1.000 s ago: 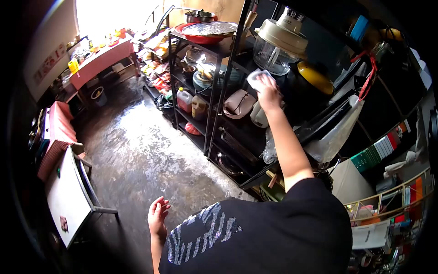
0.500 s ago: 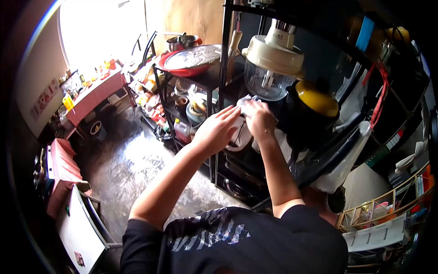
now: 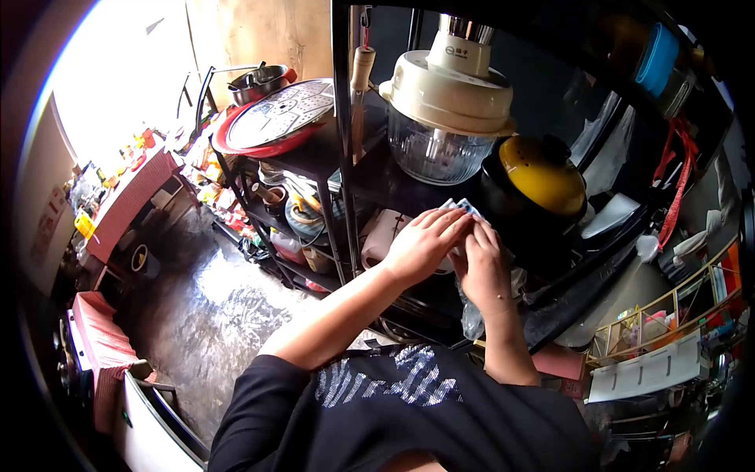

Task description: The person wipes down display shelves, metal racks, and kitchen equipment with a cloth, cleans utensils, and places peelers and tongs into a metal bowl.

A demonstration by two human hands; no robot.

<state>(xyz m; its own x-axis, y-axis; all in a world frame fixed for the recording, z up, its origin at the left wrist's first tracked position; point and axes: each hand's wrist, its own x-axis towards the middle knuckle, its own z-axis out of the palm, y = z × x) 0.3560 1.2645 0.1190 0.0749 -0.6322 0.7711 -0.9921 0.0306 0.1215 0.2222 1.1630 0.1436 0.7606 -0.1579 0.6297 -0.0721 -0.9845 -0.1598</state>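
Note:
A pale cloth with blue marks (image 3: 464, 207) is bunched between my hands at the front of the black shelf rack (image 3: 370, 177). My left hand (image 3: 429, 245) lies over its left side, fingers together and bent down onto it. From the right, my right hand (image 3: 484, 266) grips the same cloth, and most of it is hidden under the fingers. Just behind stands a food chopper (image 3: 448, 94) with a cream top and a clear ribbed bowl. A dark pot with a yellow lid (image 3: 543, 177) sits to the right of my hands.
Left on the rack, a perforated metal disc (image 3: 287, 114) rests on a red basin (image 3: 228, 138). A wooden-handled tool (image 3: 362, 71) hangs by the post. Below my left hand is a white rounded object (image 3: 381, 236). Plastic bags (image 3: 472, 311) and a red strap (image 3: 676, 169) are to the right.
The view has shifted, bringing the rack closer. My left hand, open beside the right before, now presses onto the cloth. Both hands are nearer the yellow-lidded pot.

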